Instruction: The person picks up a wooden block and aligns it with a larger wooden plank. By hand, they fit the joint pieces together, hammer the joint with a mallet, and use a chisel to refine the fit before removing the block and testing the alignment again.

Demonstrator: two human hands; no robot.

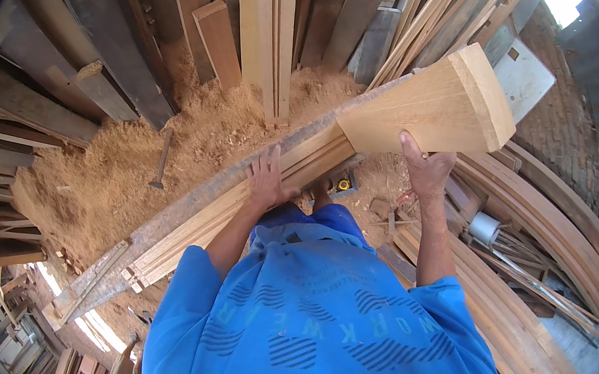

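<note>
A: What is being held in the right hand?

B: A broad, pale board (419, 108) is gripped in the right hand (429, 170). Its lower edge is caught, and the thumb is laid against its wide face. The other fingers are mostly hidden behind the wood, so their exact bend cannot be told.

A: And where is the board placed?

B: It is tilted up to the right, in front of the body. Its lower left end is set against, or just over, the far end of some long strips (182, 243); whether the two are touching cannot be told.

A: How is the left hand (267, 183) being used?

B: It is laid on the strips with the fingers spread and straight; nothing is clasped in it. The strips are lined up along a grey beam (192, 199), by which the space is crossed at a slant.

A: What else can be seen around them?

B: Beyond the beam, the ground is covered with sawdust (99, 183), on which a hammer (163, 158) is lying. Near the left hand, a yellow and black tape measure (344, 185) can be made out. To the right, long curved planks (563, 222) are stacked.
</note>
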